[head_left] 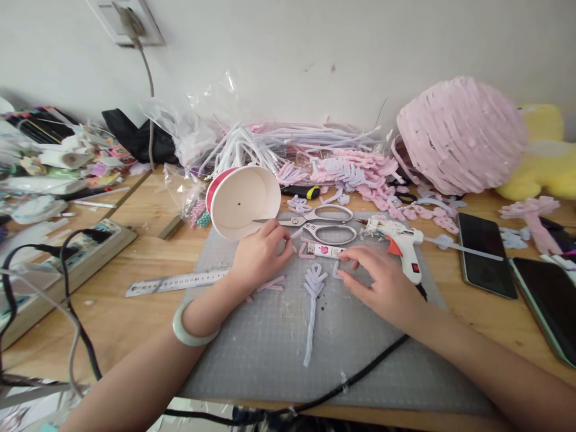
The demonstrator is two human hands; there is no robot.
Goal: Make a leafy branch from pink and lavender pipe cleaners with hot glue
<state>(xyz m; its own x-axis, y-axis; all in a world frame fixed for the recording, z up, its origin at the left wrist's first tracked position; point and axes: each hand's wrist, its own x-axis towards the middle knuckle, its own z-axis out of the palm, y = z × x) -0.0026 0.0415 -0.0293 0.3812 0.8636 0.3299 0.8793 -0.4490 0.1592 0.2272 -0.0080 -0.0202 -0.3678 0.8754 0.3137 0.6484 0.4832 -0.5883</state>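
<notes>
My left hand, with a pale bracelet at its wrist, is closed in a pinch over the grey cutting mat. A short whitish pipe cleaner piece shows at its fingertips. My right hand has thumb and forefinger apart, their tips beside a small bent white pipe cleaner piece and the end of a small printed tube. Between the hands lies a lilac pipe cleaner sprig with a looped top. Pink pipe cleaner pieces lie partly under my left wrist.
Silver scissors lie beyond my hands, by a tipped paper bowl. A white glue gun and two phones are at right. A ruler and power strip are left. A black cable crosses the mat.
</notes>
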